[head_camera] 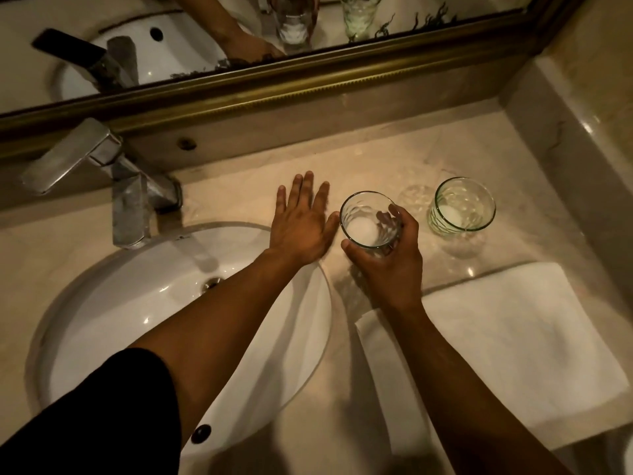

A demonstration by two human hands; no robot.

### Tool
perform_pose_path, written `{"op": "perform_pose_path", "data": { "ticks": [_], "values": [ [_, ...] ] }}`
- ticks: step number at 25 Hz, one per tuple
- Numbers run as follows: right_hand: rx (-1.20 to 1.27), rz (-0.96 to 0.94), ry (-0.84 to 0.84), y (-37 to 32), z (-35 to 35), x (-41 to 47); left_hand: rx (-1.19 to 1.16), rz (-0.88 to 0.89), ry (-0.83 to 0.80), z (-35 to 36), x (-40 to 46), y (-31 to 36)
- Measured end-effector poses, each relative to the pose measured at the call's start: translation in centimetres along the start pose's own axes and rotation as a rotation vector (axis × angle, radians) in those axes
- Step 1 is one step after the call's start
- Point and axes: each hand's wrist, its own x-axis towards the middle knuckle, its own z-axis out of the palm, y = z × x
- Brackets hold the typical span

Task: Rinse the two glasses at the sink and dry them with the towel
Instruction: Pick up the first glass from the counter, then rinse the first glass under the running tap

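From the head camera, the right hand is curling its fingers round a clear glass, holding it upright over the worktop. The left hand is lying flat with fingers spread, just left of that glass. A green-tinted glass is standing right of the right hand; the towel is lying beneath its forearm, the sink under the left arm.
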Motion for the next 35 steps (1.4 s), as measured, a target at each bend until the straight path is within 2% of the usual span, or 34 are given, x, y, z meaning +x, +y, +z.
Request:
{"op": "perform_pose_path", "data": {
  "ticks": [5,7,10,13,18,21,25,27,29,31,33,35],
  "values": [
    [0.051,0.013,-0.099,-2.1,1.2,-2.8,-0.298,0.050,0.078,-0.4,-6.9,-2.4],
    [0.111,0.074,-0.171,-3.1,2.5,-4.6,-0.505,-0.050,0.122,-1.2,-11.0,-3.6],
    [0.107,0.124,-0.322,-4.3,5.5,-7.7,-0.772,-0.270,0.088,-3.2,-17.2,-5.2],
    [0.071,0.153,-0.416,-5.4,9.0,-10.8,-0.936,-0.323,0.143,-3.9,-21.0,-6.7],
    [0.018,0.164,-0.506,-7.8,14.3,-16.1,-1.117,-0.415,0.242,-5.3,-24.0,-10.2],
    [-0.005,0.177,-0.548,-9.3,15.8,-17.4,-1.125,-0.418,0.328,-6.3,-25.3,-12.2],
    [-0.064,0.177,-0.699,-11.6,16.4,-17.1,-1.138,-0.460,0.359,-7.5,-26.0,-14.6],
    [-0.254,0.045,-0.651,-12.9,16.8,-15.7,-1.151,-0.510,0.379,-7.9,-25.6,-15.3],
    [-0.430,-0.122,-0.433,-14.5,17.1,-13.4,-1.164,-0.564,0.395,-8.0,-24.9,-15.6],
    [-0.450,-0.266,-0.265,-16.9,17.8,-10.7,-1.150,-0.610,0.399,-7.7,-24.1,-15.8],
    [-0.455,-0.441,-0.268,-19.3,19.0,-7.8,-1.133,-0.657,0.408,-7.2,-23.3,-15.6],
    [-0.537,-0.595,-0.383,-21.2,20.9,-5.4,-1.144,-0.688,0.397,-7.0,-22.4,-15.3]
  ]
}}
